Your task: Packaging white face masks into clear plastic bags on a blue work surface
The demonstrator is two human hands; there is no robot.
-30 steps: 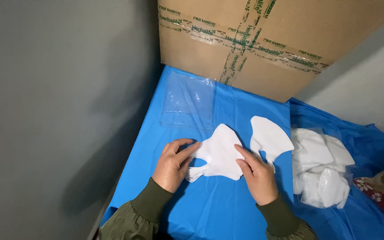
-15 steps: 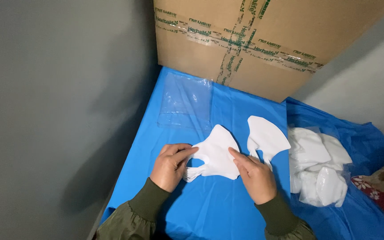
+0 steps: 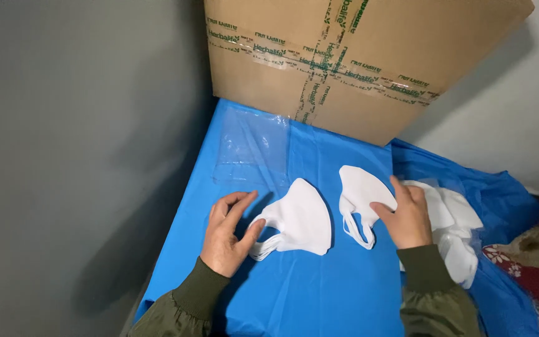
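Starting from the left, it's just a grey wall (image 3: 63, 156), then the blue plastic sheet (image 3: 332, 299) covering the desk. A clear plastic bag (image 3: 251, 150) lies flat on the sheet near the far edge, just in front of a big taped cardboard box (image 3: 369, 56) leaning at the back.

The left hand (image 3: 227, 234) is resting on the sheet with fingers spread loose, thumb touching the ear loops of a white face mask (image 3: 301, 218), which lies flat on the blue sheet roughly in the middle. Not really gripping it, more like pinning the loops down.

Just to the right of that is a second white mask (image 3: 360, 190), also flat on the sheet, its loops hanging toward the near side. The right hand (image 3: 405, 218) sits open on its right edge, fingertips on the fabric, not closed around anything.

Further right, partly behind that hand, there's a pile of more white masks (image 3: 456, 224) in clear wrapping. Past the pile, a bit of floral red fabric (image 3: 531, 256) shows in the corner.
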